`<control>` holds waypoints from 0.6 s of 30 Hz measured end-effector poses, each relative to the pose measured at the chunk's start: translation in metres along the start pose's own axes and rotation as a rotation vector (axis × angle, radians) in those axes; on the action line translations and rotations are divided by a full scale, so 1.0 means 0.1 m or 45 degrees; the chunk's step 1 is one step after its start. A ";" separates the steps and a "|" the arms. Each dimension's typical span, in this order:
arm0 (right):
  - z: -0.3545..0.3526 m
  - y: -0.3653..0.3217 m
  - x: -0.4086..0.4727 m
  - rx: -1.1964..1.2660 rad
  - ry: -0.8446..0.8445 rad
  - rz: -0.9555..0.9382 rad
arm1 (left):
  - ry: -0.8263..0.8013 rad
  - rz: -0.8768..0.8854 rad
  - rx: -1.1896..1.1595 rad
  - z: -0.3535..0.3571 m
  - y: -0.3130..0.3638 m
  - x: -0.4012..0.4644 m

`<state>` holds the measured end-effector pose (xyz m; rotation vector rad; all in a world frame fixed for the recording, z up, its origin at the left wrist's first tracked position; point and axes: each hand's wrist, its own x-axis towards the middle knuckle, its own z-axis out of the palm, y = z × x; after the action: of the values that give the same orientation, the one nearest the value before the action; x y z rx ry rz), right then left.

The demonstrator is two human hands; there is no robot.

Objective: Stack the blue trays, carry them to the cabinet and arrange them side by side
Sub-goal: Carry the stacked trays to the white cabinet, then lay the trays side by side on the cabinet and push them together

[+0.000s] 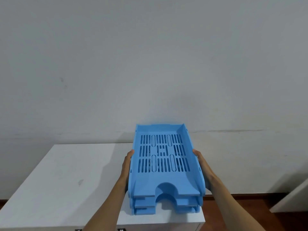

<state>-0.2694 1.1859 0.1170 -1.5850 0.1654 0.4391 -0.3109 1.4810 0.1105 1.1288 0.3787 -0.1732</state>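
White cabinet [58, 180] top: blue trays [165, 164] stacked, clasped between left hand [127, 165] and right hand [202, 165]

A plain pale grey wall [150, 55] fills the upper view, evenly lit, with a faint scuff at left and a horizontal crack line at right. Below stands a white cabinet [55, 180], its far edge against the wall and a grey smudge on its top. Reddish-brown floor [250, 212] shows at right, beside a white panel [293, 199] at the frame's edge.
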 end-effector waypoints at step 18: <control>0.33 -0.74 -0.04 -0.027 0.196 -0.290 | 0.064 0.262 0.175 0.05 0.75 -0.27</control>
<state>-0.2514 1.2229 0.1870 -1.6367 0.0962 0.1425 -0.3101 1.5064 0.1859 1.3019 0.2965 0.0103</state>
